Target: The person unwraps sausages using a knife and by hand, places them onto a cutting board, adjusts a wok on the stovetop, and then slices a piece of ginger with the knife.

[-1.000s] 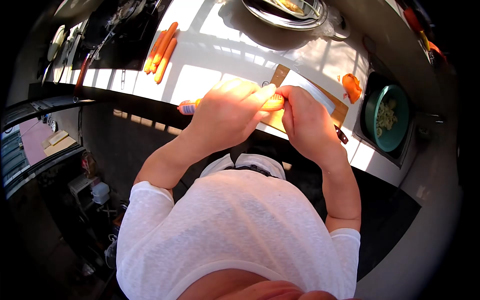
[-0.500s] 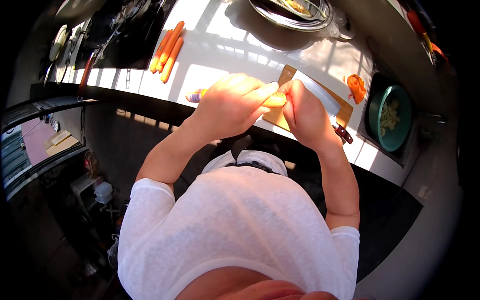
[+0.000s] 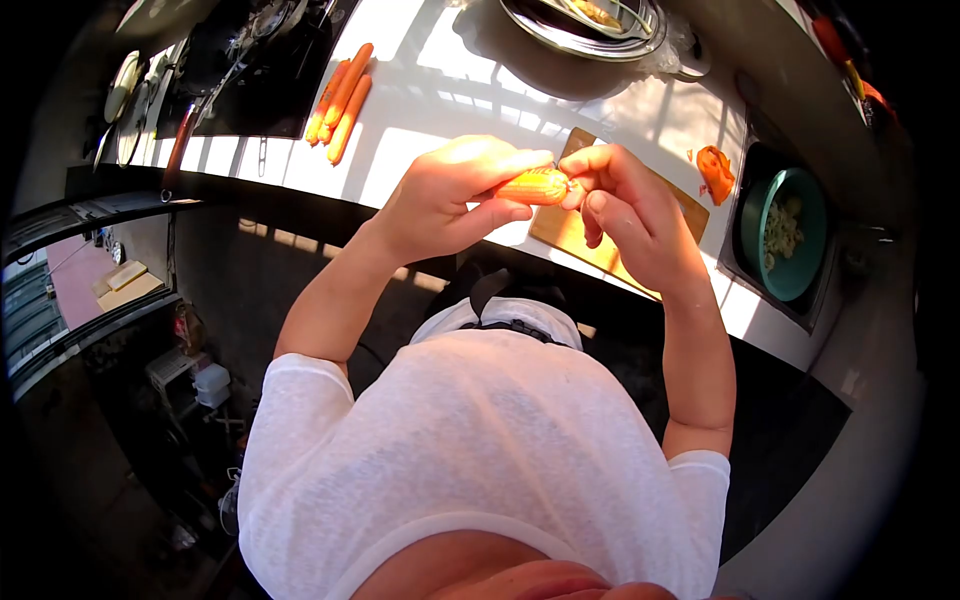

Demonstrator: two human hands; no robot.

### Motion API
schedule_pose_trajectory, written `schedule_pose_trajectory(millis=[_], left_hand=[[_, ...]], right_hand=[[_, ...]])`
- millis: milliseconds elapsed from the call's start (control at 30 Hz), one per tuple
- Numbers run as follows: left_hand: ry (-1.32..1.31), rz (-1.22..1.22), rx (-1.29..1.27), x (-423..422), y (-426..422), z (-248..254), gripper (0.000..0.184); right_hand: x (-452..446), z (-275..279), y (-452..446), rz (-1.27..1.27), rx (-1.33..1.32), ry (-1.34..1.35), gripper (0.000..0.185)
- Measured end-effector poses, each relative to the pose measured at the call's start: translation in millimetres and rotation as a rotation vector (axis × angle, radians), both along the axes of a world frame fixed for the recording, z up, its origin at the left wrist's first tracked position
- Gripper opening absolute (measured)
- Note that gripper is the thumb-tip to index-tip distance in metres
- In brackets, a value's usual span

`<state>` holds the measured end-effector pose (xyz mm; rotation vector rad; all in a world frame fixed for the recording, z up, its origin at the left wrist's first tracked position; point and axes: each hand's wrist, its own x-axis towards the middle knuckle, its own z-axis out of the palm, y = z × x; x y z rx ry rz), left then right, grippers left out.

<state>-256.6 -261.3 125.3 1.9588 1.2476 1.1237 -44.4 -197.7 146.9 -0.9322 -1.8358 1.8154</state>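
My left hand [image 3: 455, 185] is closed around a wrapped sausage [image 3: 530, 187], an orange stick with yellowish printing on its film, held above the counter's front part. The fingers of my right hand [image 3: 635, 210] pinch the sausage's right tip, where the film is gathered. Beneath my right hand lies a wooden cutting board [image 3: 570, 235], partly covered by the hand. No knife shows now; my right hand and forearm hide part of the board. Several orange-red sausages [image 3: 345, 105] lie side by side on the counter to the left.
A crumpled orange wrapper [image 3: 714, 175] lies right of the board. Farther right, a green bowl [image 3: 812, 235] with pale chopped pieces sits in the sink. A metal pan [image 3: 590, 52] stands at the back, and a black stove [image 3: 260, 90] is at the left.
The sausage's left end is now hidden and its right end shows more. My right hand has turned, its fingers more spread. The knife on the board has gone from view.
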Motion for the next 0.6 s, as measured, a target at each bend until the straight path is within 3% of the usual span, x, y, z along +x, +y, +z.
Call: schedule_pose_trajectory(millis=[33,100,233,300,533,600], left_hand=[[0.0,0.001,0.002,0,0,0,0.037],[0.039,-0.038,0.008,2,1,0,0.037],[0.157,-0.058,0.074,4,4,6,0.037],[0.292,-0.004,0.127,7,3,4,0.036],[0.339,0.082,0.151,8,-1,-5,0.036],[0.242,0.045,0.143,6,0,-8,0.036]], right_hand=[[0,3,2,0.001,0.002,0.0,0.015],[-2,7,3,0.124,0.461,-0.096,0.014],[-9,3,2,0.129,0.726,-0.3,0.012],[-13,1,0,0.161,0.899,-0.548,0.01],[-18,-15,2,0.062,0.833,-0.441,0.009],[-18,-16,2,0.029,0.626,-0.322,0.008]])
